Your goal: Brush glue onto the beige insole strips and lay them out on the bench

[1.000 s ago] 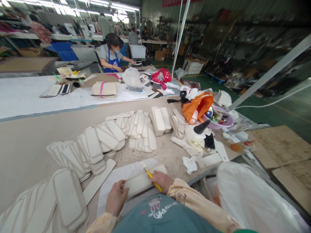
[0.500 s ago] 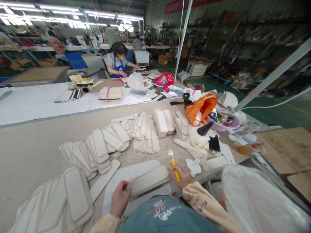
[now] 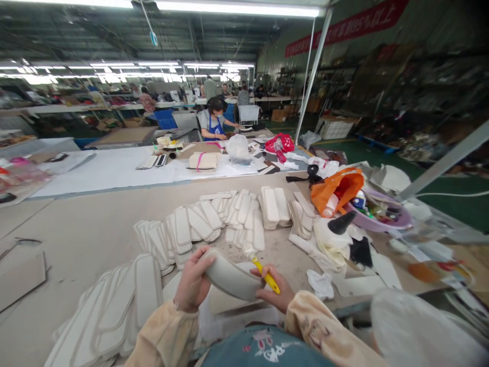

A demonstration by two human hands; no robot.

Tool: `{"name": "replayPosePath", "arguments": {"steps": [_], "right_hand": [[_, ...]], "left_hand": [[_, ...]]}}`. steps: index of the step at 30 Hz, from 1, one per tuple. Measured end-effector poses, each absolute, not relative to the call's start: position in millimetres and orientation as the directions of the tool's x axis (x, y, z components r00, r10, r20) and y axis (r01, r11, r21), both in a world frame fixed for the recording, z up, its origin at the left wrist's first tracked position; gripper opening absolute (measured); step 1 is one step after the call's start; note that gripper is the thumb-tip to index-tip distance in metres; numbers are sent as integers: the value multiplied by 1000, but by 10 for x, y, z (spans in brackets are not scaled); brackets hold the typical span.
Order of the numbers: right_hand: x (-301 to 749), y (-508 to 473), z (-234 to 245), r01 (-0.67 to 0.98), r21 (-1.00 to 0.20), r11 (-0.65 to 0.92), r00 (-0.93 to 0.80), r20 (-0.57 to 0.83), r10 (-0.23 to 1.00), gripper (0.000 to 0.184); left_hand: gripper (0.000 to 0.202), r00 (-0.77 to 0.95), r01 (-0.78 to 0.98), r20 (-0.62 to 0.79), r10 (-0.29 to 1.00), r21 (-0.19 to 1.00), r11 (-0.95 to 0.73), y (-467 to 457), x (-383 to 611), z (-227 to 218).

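Observation:
Between my two hands a pale, round-ended strip (image 3: 233,278) is raised off the table and bowed in a curve. My left hand (image 3: 194,279) pinches its left end, thumb on the near face. At the other end, the fingers of my right hand (image 3: 278,291) touch the strip while also gripping a yellow-handled brush (image 3: 265,274). The brush's whitish head points up and left, over the table. Below the strip, more pale pieces (image 3: 219,302) lie on a white sheet (image 3: 244,321), partly hidden by the strip and my hands.
Overlapping stacks of similar strips (image 3: 179,229) spread across the table, with a larger fan (image 3: 114,306) at the near left. To the right are a crumpled white cloth (image 3: 320,284), an orange bag (image 3: 338,188) and a purple basin (image 3: 382,223). A person (image 3: 214,122) works across the table.
The strip has been lifted from the pile on the white sheet and bent. My right hand has come in to its right end, still holding the brush. The view has tilted up and turned left.

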State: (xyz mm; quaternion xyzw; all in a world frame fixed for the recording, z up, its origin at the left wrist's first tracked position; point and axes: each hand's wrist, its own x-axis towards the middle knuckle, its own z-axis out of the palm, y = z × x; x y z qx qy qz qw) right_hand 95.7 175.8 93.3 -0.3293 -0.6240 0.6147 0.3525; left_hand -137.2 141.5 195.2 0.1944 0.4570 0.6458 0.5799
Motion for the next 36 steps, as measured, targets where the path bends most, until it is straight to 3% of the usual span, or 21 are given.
{"name": "replayPosePath", "arguments": {"steps": [5,9,17,31,36], "right_hand": [[804,1643,845,-51,-997,-62,-354,-40,934,33],[773,1581,887,-77,-989,-129,-291,-102,951,36],[774,1506,1008,-58,-989,-134,-300,-110,948,37],[841,1523,1014,9,-1000,-9,-272,-12,962,34],[881,1554,1090,30,-996,-87,-359,-92,929,31]], "left_hand": [[29,-474,-666,-309,824,738,-106,1515,-1521,2033],[20,-550,-709,-364,752,678,-191,1465,-1435,1901],[25,-531,-774,-475,702,609,-174,1289,-1181,1642],[36,-507,-783,-400,764,584,-214,1246,-1170,1580],[27,-520,-772,-414,747,602,-204,1257,-1233,1572]]}}
